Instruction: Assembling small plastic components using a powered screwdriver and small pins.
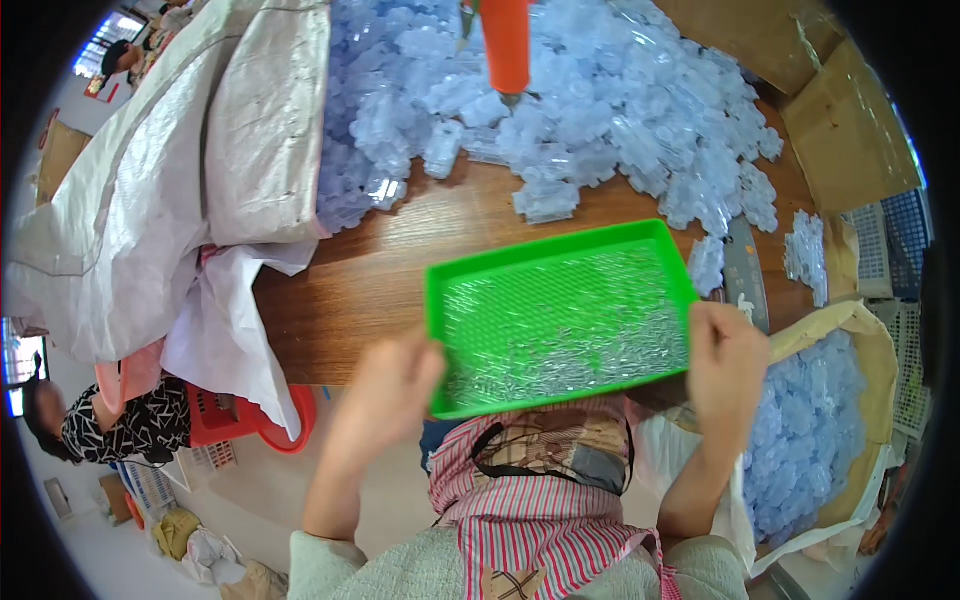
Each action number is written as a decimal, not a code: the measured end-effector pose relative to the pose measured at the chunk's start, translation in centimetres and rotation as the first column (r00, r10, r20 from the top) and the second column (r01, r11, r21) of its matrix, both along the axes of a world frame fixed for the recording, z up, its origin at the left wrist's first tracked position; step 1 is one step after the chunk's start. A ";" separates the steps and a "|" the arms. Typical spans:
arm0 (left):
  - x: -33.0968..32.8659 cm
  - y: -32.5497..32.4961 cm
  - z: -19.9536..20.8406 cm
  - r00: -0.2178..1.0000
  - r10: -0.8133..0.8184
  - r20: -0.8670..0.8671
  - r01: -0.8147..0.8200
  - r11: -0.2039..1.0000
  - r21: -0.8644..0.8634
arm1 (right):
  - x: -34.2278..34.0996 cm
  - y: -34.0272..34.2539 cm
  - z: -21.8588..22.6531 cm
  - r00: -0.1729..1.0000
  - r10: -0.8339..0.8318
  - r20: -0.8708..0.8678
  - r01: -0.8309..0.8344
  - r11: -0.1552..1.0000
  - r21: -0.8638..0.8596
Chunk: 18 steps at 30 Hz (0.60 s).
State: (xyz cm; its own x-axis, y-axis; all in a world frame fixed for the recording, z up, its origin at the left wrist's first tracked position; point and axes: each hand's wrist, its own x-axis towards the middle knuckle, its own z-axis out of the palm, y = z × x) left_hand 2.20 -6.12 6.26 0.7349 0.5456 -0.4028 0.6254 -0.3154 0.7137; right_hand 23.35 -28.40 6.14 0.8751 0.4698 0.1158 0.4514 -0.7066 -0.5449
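At frame centre, the left hand (385, 385) and right hand (722, 360) grasp a green rectangular plastic tray (445, 300) holding small clear pieces (560, 340)

I've got the green tray (560, 315) as my marker. Just beyond its far edge there's a band of bare wooden table (400, 250), open for a hand to pass. Past that band the heap of pale blue plastic pieces (600, 110) blocks the way, with an orange tool (507, 45) hanging down over it. Left of the tray the white woven sack (170, 180) walls off that side and drapes over the table edge. Right of the tray, loose blue pieces and a flat grey tool (745, 275) crowd the gap. Below-right, an open bag of blue pieces (810, 430) fills the space.
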 end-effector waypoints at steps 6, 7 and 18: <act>-1.4 2.3 1.5 0.991 0.044 -0.123 -0.076 0.960 -0.268 | -1.4 -0.2 -0.1 0.991 0.053 -0.122 -0.042 0.995 0.096; -1.5 2.1 1.7 0.988 0.040 -0.146 -0.078 0.962 -0.263 | -1.4 0.1 -0.3 0.995 0.058 -0.086 -0.053 0.997 0.056; -0.9 -1.3 1.1 0.989 0.096 -0.112 -0.124 0.953 -0.276 | 0.2 0.4 -1.1 0.996 -0.002 -0.088 0.013 0.992 0.126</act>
State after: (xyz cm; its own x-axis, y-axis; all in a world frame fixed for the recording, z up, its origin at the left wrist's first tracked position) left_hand 1.35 -7.39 7.39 0.6267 0.4751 -0.6176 0.7151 -0.0358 0.6981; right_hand 23.57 -27.98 5.02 0.8880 0.4495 0.0967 0.3930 -0.6328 -0.6672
